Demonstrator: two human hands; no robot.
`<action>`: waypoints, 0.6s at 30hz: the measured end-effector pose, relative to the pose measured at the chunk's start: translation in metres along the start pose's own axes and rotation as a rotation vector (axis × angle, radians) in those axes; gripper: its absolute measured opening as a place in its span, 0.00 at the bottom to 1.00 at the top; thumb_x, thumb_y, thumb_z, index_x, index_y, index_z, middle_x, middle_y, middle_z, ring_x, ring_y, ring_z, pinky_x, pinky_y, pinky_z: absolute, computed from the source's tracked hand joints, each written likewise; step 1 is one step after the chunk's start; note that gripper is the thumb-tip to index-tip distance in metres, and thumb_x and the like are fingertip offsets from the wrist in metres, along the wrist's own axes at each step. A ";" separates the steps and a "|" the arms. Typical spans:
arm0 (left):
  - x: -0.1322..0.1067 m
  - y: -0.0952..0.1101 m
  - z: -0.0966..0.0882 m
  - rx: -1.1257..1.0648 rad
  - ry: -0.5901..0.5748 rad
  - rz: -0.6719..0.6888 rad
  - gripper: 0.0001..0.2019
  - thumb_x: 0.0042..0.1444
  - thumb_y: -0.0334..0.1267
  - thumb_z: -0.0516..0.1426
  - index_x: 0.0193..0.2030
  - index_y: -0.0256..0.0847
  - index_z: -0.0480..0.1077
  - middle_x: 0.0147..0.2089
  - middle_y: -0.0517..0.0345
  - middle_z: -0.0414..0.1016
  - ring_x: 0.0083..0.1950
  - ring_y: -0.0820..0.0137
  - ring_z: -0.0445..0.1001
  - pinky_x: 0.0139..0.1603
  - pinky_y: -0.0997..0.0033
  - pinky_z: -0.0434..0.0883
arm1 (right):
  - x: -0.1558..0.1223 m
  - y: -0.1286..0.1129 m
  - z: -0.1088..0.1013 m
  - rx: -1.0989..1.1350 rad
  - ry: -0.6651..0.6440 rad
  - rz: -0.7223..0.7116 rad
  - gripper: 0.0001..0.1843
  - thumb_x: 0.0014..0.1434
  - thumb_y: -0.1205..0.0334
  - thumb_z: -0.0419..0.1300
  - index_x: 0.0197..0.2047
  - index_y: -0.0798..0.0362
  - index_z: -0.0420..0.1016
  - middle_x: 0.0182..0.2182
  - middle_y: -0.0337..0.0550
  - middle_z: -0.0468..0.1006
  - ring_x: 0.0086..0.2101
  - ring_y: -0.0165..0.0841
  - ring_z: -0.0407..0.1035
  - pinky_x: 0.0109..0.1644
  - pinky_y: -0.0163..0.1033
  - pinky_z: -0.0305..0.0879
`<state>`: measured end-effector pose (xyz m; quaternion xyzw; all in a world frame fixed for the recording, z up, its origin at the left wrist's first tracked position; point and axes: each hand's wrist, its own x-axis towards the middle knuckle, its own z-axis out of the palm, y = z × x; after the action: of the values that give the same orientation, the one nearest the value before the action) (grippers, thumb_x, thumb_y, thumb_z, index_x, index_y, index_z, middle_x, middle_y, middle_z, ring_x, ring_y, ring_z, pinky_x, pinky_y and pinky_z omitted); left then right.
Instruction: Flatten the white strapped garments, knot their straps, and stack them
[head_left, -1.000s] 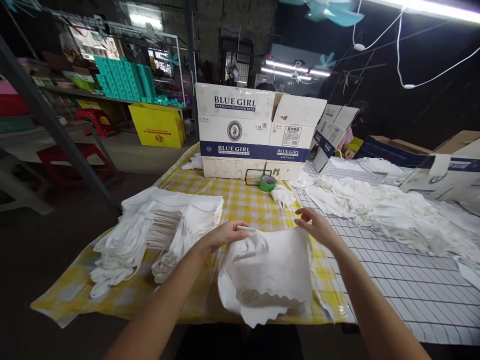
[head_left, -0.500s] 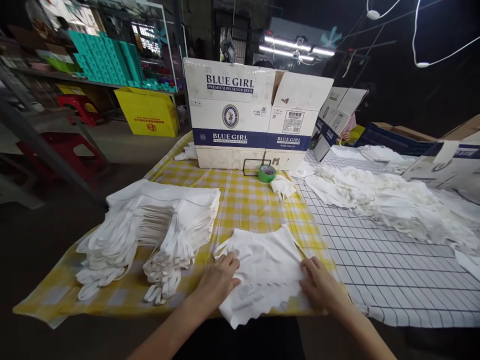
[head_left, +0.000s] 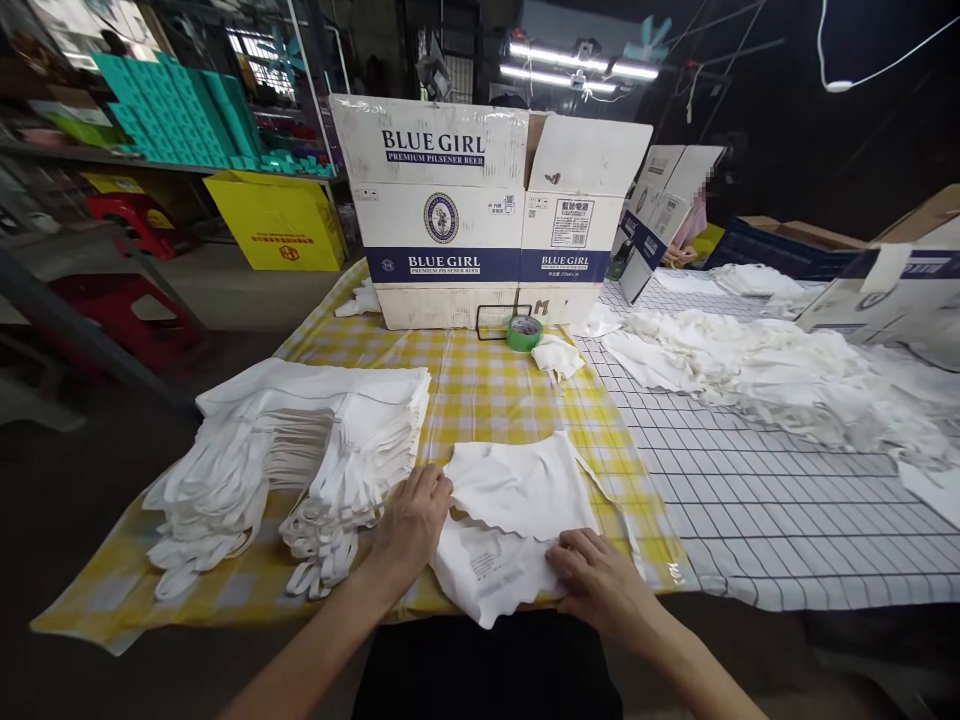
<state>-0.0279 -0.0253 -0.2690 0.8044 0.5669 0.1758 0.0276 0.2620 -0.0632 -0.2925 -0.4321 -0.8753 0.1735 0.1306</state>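
A white cloth piece (head_left: 517, 495) with a scalloped edge lies flat on the yellow checked tablecloth (head_left: 487, 385) near the front edge. My left hand (head_left: 411, 520) rests flat on its left side, fingers stretched out. My right hand (head_left: 596, 580) presses on its lower right part, fingers spread and slightly bent. A printed label shows on the under layer between my hands. To the left sits a tall stack of folded white cloth pieces (head_left: 300, 450) with straps hanging off the front.
An open Blue Girl carton (head_left: 465, 215) stands at the back, a green tape roll (head_left: 524, 332) in front of it. A loose heap of white cloth (head_left: 765, 375) covers the grid-patterned cloth at right. More cartons stand far right; another person sits behind them.
My hands lowered the held-up cloth piece onto the table and pressed it flat. The right hand slid toward the near edge; the left shifted to the piece's left side.
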 end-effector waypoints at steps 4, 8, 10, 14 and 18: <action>-0.008 0.010 -0.001 -0.028 -0.261 0.490 0.10 0.53 0.25 0.50 0.40 0.41 0.65 0.44 0.54 0.68 0.49 0.64 0.63 0.51 0.63 0.59 | -0.002 -0.006 0.016 -0.065 -0.008 0.042 0.12 0.49 0.69 0.60 0.39 0.49 0.67 0.35 0.41 0.69 0.37 0.37 0.61 0.39 0.42 0.58; -0.008 0.006 -0.005 0.016 -0.415 0.595 0.06 0.52 0.29 0.54 0.36 0.41 0.65 0.37 0.57 0.68 0.44 0.66 0.65 0.51 0.64 0.57 | -0.010 -0.006 0.025 -0.091 0.021 0.001 0.07 0.53 0.73 0.54 0.33 0.50 0.66 0.32 0.41 0.69 0.34 0.35 0.60 0.37 0.41 0.55; -0.006 -0.002 -0.006 0.034 -0.427 0.573 0.01 0.54 0.34 0.55 0.34 0.41 0.65 0.35 0.57 0.69 0.41 0.66 0.65 0.50 0.65 0.57 | -0.013 -0.006 0.021 -0.039 0.060 -0.012 0.08 0.56 0.73 0.51 0.33 0.50 0.66 0.32 0.42 0.69 0.34 0.35 0.61 0.37 0.41 0.55; 0.000 -0.018 -0.008 0.003 -0.523 0.544 0.06 0.53 0.39 0.57 0.29 0.42 0.66 0.30 0.61 0.67 0.36 0.69 0.66 0.45 0.67 0.59 | -0.012 -0.004 -0.005 0.133 0.175 0.006 0.08 0.60 0.69 0.49 0.36 0.50 0.67 0.33 0.44 0.71 0.35 0.36 0.63 0.40 0.42 0.57; 0.012 -0.021 -0.024 -0.142 -0.634 0.424 0.03 0.52 0.34 0.56 0.28 0.41 0.66 0.33 0.62 0.67 0.36 0.71 0.66 0.39 0.72 0.60 | -0.001 -0.001 -0.043 0.260 0.312 0.073 0.08 0.61 0.62 0.51 0.34 0.50 0.70 0.30 0.43 0.72 0.34 0.36 0.65 0.40 0.43 0.59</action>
<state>-0.0510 -0.0102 -0.2491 0.9142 0.3379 -0.0407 0.2202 0.2784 -0.0563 -0.2534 -0.4646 -0.7985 0.2205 0.3129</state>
